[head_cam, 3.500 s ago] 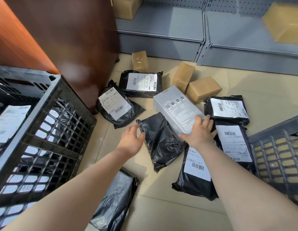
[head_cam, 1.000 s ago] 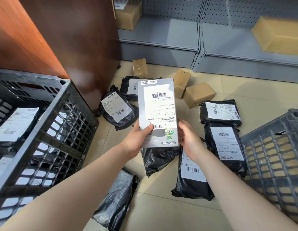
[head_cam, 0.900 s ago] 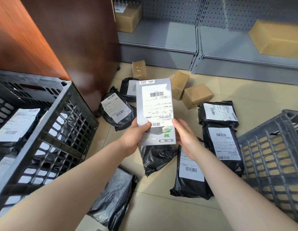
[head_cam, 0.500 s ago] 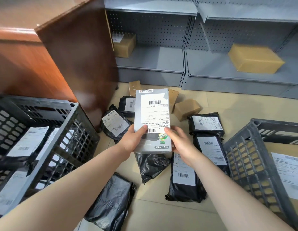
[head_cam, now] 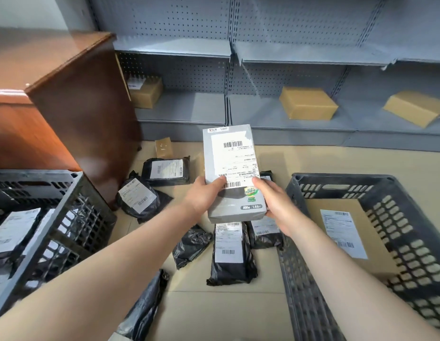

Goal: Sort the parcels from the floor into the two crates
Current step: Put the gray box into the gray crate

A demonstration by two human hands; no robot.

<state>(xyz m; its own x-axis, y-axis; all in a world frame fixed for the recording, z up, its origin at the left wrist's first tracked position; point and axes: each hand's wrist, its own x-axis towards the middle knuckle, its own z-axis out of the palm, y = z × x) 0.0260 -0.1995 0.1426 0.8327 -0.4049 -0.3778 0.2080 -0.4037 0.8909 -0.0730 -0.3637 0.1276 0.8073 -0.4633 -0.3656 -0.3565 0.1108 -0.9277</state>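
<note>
I hold a grey box parcel (head_cam: 232,168) upright above the floor, its white shipping label facing me. My left hand (head_cam: 205,194) grips its left edge and my right hand (head_cam: 273,203) grips its lower right corner. Several black bag parcels lie on the floor below, among them one (head_cam: 232,252) under the box and two (head_cam: 166,169) (head_cam: 139,199) to the left. The left crate (head_cam: 64,215) holds labelled black bags. The right crate (head_cam: 376,190) holds a flat cardboard parcel (head_cam: 342,232).
A brown wooden cabinet (head_cam: 73,114) stands behind the left crate. Grey metal shelving (head_cam: 288,57) lines the back wall, with cardboard boxes (head_cam: 307,107) (head_cam: 146,92) on its bottom shelf. A small cardboard box (head_cam: 163,147) lies on the floor near the shelf.
I picked the grey box up off the floor and turned its label towards me. My view has since tilted upward, and the box has shifted right, closer to the right crate.
</note>
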